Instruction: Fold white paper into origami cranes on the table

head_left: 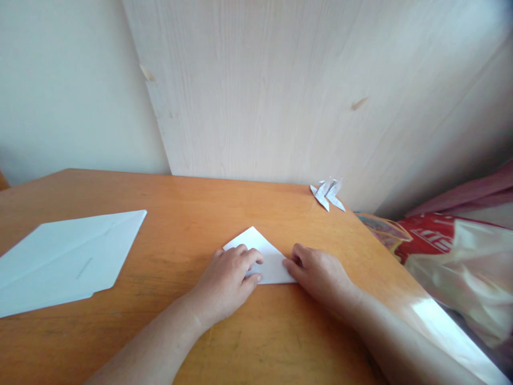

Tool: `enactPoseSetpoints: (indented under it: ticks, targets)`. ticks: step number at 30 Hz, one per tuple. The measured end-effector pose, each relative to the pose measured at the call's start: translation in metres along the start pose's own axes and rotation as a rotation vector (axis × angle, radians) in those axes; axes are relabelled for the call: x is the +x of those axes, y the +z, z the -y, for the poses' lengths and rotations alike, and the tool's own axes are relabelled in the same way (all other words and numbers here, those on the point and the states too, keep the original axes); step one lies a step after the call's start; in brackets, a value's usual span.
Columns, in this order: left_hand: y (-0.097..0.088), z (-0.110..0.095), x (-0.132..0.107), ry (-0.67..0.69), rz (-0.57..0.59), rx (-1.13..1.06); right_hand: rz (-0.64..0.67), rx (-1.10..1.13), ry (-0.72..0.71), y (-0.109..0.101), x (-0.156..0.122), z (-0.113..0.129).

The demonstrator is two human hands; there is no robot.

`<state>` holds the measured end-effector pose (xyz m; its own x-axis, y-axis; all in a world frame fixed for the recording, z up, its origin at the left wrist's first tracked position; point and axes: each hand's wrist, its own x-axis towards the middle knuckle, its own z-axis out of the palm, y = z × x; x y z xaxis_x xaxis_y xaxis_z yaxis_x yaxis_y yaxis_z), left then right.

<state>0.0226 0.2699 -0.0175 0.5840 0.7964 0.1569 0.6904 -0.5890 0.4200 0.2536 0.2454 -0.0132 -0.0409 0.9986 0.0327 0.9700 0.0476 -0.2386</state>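
Observation:
A small white folded paper triangle [267,255] lies on the orange wooden table [192,214], near the middle. My left hand [228,280] rests on its left part, fingers curled and pressing the paper down. My right hand [318,272] touches the triangle's right edge, its fingers bent and pinched against the fold. Part of the paper is hidden under my left fingers.
A large folded sheet of white paper [64,259] lies at the left of the table. A small finished folded paper figure [327,193] sits at the table's far edge by the pale wooden board [280,91]. Red and clear plastic bags [452,256] lie off the right edge.

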Motion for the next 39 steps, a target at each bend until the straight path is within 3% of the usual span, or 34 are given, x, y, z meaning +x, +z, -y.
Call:
enactPoseSetpoints:
  ticks: [24,39]
  targets:
    - [-0.005,0.002,0.000,-0.019,0.043,-0.088,-0.020,-0.007,-0.011,0.000,0.000,0.000]
    - [-0.010,0.000,-0.003,0.065,0.133,0.005,-0.024,-0.021,0.008,0.001,0.000,0.001]
